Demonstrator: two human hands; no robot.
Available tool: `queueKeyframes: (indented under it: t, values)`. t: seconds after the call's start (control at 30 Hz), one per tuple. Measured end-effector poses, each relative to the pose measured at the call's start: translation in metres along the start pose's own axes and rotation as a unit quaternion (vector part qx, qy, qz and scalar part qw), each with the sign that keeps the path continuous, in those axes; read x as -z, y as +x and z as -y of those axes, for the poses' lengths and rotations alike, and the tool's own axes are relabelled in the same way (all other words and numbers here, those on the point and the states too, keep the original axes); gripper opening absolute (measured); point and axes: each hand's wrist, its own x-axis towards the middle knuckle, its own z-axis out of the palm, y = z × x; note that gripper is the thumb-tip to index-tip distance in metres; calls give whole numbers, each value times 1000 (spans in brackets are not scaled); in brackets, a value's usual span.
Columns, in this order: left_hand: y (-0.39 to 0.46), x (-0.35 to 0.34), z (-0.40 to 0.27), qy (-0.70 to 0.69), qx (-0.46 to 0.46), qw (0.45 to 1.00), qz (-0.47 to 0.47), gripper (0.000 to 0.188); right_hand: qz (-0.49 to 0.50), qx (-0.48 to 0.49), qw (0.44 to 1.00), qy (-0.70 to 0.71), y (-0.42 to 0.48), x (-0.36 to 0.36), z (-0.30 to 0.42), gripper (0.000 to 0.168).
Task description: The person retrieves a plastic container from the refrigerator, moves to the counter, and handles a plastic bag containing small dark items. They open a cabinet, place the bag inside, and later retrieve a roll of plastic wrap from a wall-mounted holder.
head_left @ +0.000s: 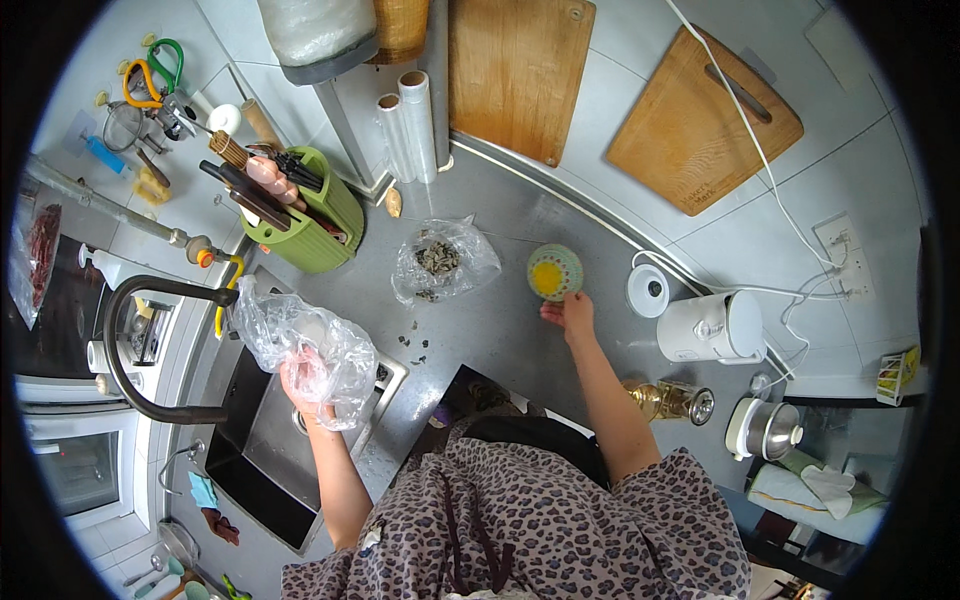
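My left hand (309, 379) is raised over the sink (281, 420), partly covered by the clear plastic bag (330, 352) it holds. On the grey counter, my right hand (571, 313) touches the near edge of a patterned bowl (555, 272) with yellow contents; whether its fingers grip the rim I cannot tell. Left of the bowl lies another clear plastic bag (480, 259), with dark, dried, leaf-like pieces (439, 259) on or in it. A few dark crumbs (415, 343) are scattered on the counter between that bag and the sink.
A green knife holder (304, 244) stands at the back left, near the curved faucet (120, 345). Plastic-wrap rolls (416, 127) and wooden cutting boards (517, 75) are at the wall. On the right are a white electric kettle (705, 326), its cords and a glass jar (686, 401).
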Motion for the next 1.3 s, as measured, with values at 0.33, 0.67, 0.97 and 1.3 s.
queueKeyframes:
  t: [0.33, 0.67, 0.97, 1.3]
  values:
    - [-8, 2, 4, 37, -68, 997, 26, 20, -111, 45, 988, 96, 71, 86, 39, 30]
    - [-25, -32, -18, -167, 75, 981, 66, 27, -200, 286, 913, -210, 47, 43, 30, 25]
    - [8, -36, 49, -234, 39, 968, -82, 36, 270, 428, 715, -483, 23, -224, 50, 30]
    - [63, -28, 117, -235, 127, 957, -116, 32, 233, 434, 767, -410, 4, -198, 54, 24]
